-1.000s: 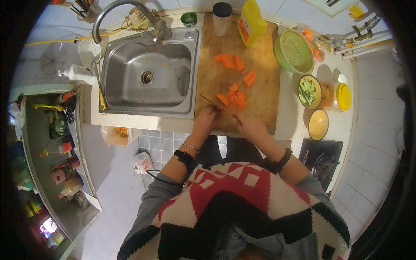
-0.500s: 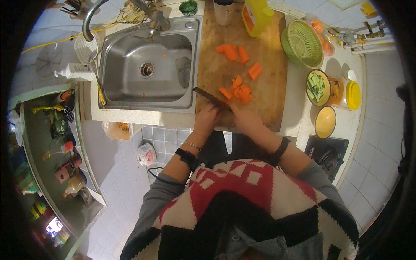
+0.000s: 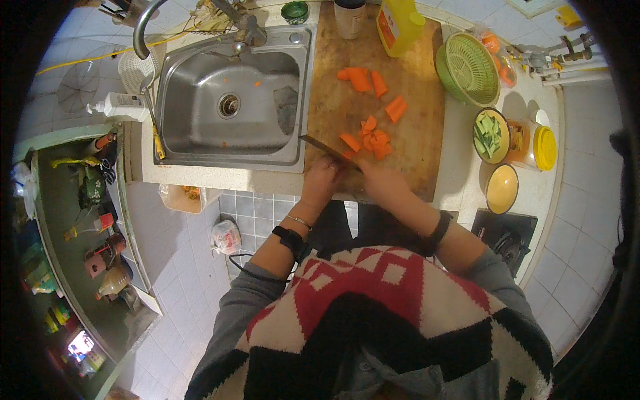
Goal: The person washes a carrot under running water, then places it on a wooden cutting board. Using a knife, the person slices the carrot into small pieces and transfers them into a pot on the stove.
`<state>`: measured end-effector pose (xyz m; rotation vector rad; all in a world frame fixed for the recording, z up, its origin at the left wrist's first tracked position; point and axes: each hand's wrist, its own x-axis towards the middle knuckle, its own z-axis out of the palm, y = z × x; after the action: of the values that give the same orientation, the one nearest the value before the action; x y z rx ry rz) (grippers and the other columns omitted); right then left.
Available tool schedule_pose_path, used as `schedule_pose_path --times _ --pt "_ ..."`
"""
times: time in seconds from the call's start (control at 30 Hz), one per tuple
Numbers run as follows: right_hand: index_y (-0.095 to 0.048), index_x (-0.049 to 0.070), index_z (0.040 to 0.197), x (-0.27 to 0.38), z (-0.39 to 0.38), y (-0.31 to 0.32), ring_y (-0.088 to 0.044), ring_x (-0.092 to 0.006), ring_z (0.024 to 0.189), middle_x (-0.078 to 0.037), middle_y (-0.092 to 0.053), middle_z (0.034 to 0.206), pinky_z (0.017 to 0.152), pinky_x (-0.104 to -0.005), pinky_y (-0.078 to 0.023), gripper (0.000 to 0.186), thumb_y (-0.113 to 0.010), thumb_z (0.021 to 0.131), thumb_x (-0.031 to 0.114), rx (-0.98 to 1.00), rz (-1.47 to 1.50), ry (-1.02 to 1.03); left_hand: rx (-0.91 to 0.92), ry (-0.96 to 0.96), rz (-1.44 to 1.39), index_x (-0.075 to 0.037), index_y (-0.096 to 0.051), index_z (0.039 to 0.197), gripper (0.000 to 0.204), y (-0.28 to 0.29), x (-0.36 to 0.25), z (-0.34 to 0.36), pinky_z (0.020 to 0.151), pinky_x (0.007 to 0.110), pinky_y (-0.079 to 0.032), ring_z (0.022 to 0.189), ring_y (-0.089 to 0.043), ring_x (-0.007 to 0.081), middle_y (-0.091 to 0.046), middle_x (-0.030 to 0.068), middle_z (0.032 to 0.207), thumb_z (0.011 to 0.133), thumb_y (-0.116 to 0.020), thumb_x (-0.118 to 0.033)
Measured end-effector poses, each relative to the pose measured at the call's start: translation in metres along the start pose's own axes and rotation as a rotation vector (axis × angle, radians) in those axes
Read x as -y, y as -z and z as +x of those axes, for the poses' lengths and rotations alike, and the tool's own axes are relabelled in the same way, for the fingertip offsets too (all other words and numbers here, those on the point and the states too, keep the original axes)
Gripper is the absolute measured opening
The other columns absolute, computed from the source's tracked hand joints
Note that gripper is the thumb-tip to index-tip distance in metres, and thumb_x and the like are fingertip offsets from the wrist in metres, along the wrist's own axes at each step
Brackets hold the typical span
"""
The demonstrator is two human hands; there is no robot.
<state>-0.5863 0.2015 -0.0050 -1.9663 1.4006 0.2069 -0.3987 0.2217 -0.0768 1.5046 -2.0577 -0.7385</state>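
Observation:
My right hand [image 3: 380,179] is closed around the handle of a kitchen knife [image 3: 321,145], whose dark blade slants to the far left across the near part of a wooden cutting board [image 3: 413,133]. Close to the near side of the blade, my left hand [image 3: 323,175] has its fingers curled in; whatever they grip is hidden. A small bit of orange carrot shows beside the blade. Just beyond the knife is a cluster of cut carrot pieces [image 3: 379,144]. Larger carrot chunks [image 3: 360,80] lie farther up the board.
Left of the board is a steel sink [image 3: 200,143] under a curved faucet [image 3: 248,30]. A brown-white container [image 3: 350,20] and a yellow jug [image 3: 398,27] stand at the board's far end. To the right are a green basket [image 3: 470,67], a bowl of green slices [image 3: 490,136] and a yellow bowl [image 3: 501,189].
The knife blade has tilted slightly, and a bit of orange carrot now shows beside it. Both hands stay in nearly the same place. The whole view has shifted a little.

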Motion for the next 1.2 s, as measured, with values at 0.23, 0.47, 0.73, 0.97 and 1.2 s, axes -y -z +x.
schedule_pose_path --times 0.23,0.47,0.73,0.97,1.2 --pt "-0.047 0.006 0.117 -0.009 0.016 -0.007 -0.065 -0.0401 0.078 -0.021 -0.066 0.082 0.066 -0.0508 -0.051 0.034 -0.052 0.084 0.012 -0.053 0.111 0.027 -0.065 -0.022 0.018 -0.005 -0.068 0.097 0.019 -0.002 -0.001 -0.001 0.08 0.04 -0.051 0.093 -0.061 0.0323 -0.064 0.0133 0.101 0.079 -0.068 -0.013" --pt "-0.047 0.006 0.121 -0.003 0.002 0.005 -0.065 -0.0405 0.078 -0.021 -0.066 0.081 0.066 -0.0511 -0.051 0.038 -0.053 0.084 0.012 0.011 0.004 0.036 -0.078 0.012 -0.001 -0.005 -0.068 0.097 0.019 -0.001 -0.004 -0.002 0.082 0.039 -0.051 0.093 -0.061 0.0324 -0.064 0.0127 0.102 0.08 -0.069 -0.013" --pt "-0.047 0.005 0.123 0.003 0.018 -0.001 -0.065 -0.0401 0.077 -0.021 -0.066 0.082 0.067 -0.0503 -0.051 0.039 -0.052 0.085 0.014 -0.049 0.088 0.043 -0.08 0.03 -0.015 -0.006 -0.067 0.096 0.019 -0.003 -0.003 -0.002 0.081 0.039 -0.051 0.093 -0.061 0.0313 -0.064 0.0114 0.102 0.078 -0.07 -0.012" --pt "-0.047 0.005 0.123 0.0 0.008 0.002 -0.065 -0.0399 0.077 -0.02 -0.067 0.082 0.067 -0.0506 -0.051 0.039 -0.051 0.085 0.012 -0.02 0.038 0.052 -0.127 0.045 -0.042 -0.006 -0.067 0.095 0.017 -0.009 0.0 -0.006 0.082 0.039 -0.05 0.094 -0.061 0.0317 -0.064 0.0117 0.101 0.079 -0.07 -0.012" --pt "-0.047 0.003 0.118 0.004 0.03 -0.019 -0.065 -0.0406 0.074 -0.022 -0.066 0.079 0.064 -0.0507 -0.051 0.034 -0.051 0.086 0.013 -0.112 0.068 0.073 -0.097 0.056 -0.028 -0.005 -0.067 0.093 0.016 -0.006 0.0 -0.005 0.081 0.04 -0.05 0.092 -0.06 0.0324 -0.063 0.012 0.098 0.08 -0.07 -0.014"
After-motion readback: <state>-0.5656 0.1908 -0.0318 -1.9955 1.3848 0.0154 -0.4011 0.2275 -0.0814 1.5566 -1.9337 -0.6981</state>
